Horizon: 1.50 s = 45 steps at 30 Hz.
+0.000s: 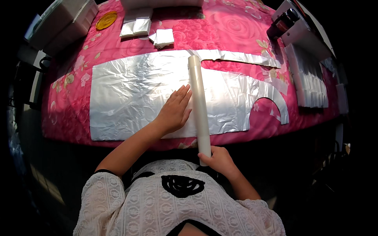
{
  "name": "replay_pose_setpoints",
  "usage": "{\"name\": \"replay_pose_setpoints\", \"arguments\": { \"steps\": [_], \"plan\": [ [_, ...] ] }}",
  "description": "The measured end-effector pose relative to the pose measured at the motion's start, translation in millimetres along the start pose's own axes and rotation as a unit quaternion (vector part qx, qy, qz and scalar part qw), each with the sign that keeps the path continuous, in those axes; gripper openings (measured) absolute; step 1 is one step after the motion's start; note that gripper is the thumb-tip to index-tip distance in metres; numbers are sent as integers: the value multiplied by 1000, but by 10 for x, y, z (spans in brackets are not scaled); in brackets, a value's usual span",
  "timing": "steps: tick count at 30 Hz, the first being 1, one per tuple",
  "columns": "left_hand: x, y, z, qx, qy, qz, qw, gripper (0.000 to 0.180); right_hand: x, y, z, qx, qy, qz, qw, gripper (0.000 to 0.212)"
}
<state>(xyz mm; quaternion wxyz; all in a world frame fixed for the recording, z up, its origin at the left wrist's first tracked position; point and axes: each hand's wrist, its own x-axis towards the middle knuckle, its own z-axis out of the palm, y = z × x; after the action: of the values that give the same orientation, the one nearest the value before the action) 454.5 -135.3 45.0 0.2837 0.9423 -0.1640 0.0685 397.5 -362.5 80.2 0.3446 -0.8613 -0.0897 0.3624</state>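
A thin, whitish plastic apron (138, 90) with a shiny, wrinkled surface lies spread across the table, its curved neck loop and long strip toward the right. Across it, pointing away from me, rests a long pale translucent roll (199, 100). My right hand (218, 159) is closed around the roll's near end, just off the table's front edge. To the left of the roll, my left hand (176, 108) lies over the apron with fingers stretched out flat. Its fingertips come close to the roll's side; whether they touch it I cannot tell.
Small folded plastic packets (163, 38) lie beyond the apron, with a stack of others (136, 24) behind. A yellow round object (106, 20) sits far left near white boxes (63, 23). At right are a dark bottle (282, 23) and a folded plastic stack (309, 78). Pink floral cloth (71, 114) covers the table.
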Motion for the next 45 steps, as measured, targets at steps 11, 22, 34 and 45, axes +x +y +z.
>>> {"name": "replay_pose_setpoints", "arguments": {
  "steps": [11,22,34,45],
  "plan": [
    [96,-90,343,101,-29,-46,993,66,848,-361,-552,-73,26,-58,995,58],
    [111,-75,346,99,-16,-40,994,64,2554,-734,-1068,715,33,-76,694,36],
    [93,-58,312,104,-26,-44,993,65,2096,-6,-3169,695,258,-334,582,56],
    [233,-90,119,-96,69,-47,992,60,1912,-469,-3115,553,180,-339,739,71]
  ]
}}
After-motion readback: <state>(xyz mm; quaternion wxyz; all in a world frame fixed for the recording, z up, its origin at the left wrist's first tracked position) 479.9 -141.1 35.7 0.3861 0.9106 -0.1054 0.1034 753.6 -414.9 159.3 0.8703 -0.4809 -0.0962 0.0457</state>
